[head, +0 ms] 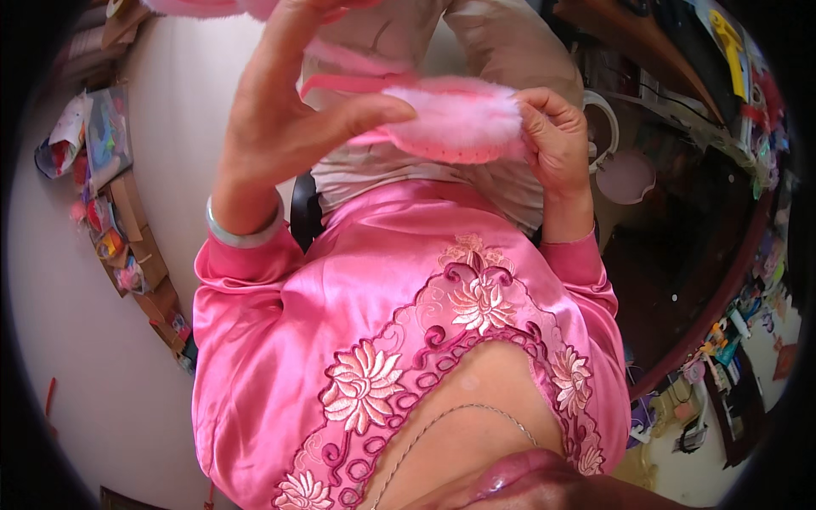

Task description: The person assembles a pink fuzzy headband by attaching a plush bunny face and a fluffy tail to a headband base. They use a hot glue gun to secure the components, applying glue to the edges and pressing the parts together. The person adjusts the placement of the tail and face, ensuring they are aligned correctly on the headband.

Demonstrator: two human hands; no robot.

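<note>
A pink furry fabric piece (459,115) is held up over my lap. Its lower edge is a smooth darker-pink band with a row of small stitch marks. My right hand (558,140) pinches its right end between thumb and bent fingers. At the other end, the thumb of my left hand (274,127) touches the fur, while its fingers reach up to the picture's top edge, beside more pink fluffy material (210,7). What those fingertips grip is cut off and blurred. A pink strap (350,83) runs between the left hand and the furry piece.
A dark table (688,255) with a reddish rim stands to my right, bearing a white ring-shaped item (605,127) and a round pale disc (626,177). A yellow tool (727,51) lies at upper right. Cardboard boxes (150,255) and a clear bin (108,134) line the left.
</note>
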